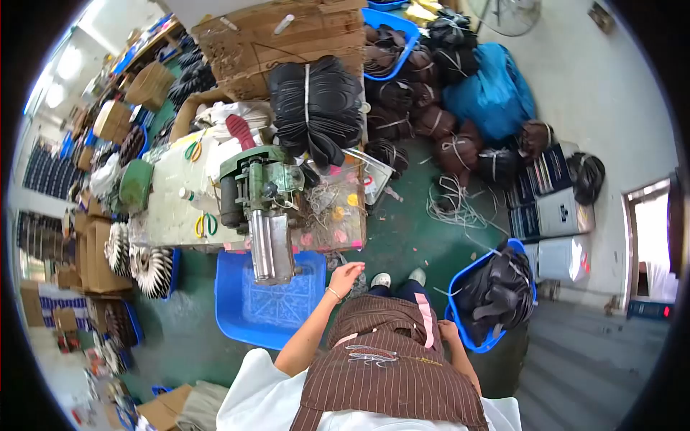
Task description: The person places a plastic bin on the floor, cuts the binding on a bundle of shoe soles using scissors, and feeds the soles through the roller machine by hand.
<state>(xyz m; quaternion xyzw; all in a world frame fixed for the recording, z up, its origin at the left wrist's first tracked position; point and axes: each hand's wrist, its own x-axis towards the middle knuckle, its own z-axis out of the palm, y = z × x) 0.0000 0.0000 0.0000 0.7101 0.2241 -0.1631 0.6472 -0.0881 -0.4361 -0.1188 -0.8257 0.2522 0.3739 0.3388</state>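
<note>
My left hand point(346, 280) is raised in front of the brown striped apron point(392, 373), just right of the machine's metal guide. Its fingers are loosely stretched out and nothing shows in them. Low by the apron's right side is my right hand point(448, 331), near the blue basket point(451, 316) of black shoe pieces point(496, 291); its fingers are mostly hidden. A green machine point(269, 179) with a shiny metal chute point(271, 248) stands at the table's front edge. Beneath the chute lies a blue tub point(277, 302). Behind the machine rests a tied bundle of black pieces point(316, 108).
Scissors with green and yellow handles point(207, 225) and a dark red insole-shaped piece point(240, 132) lie on the worktable point(162, 208). Tied brown bundles point(460, 152), loose white strings point(460, 205) and a blue sack point(492, 93) are on the floor. Boxes point(564, 215) line the right wall.
</note>
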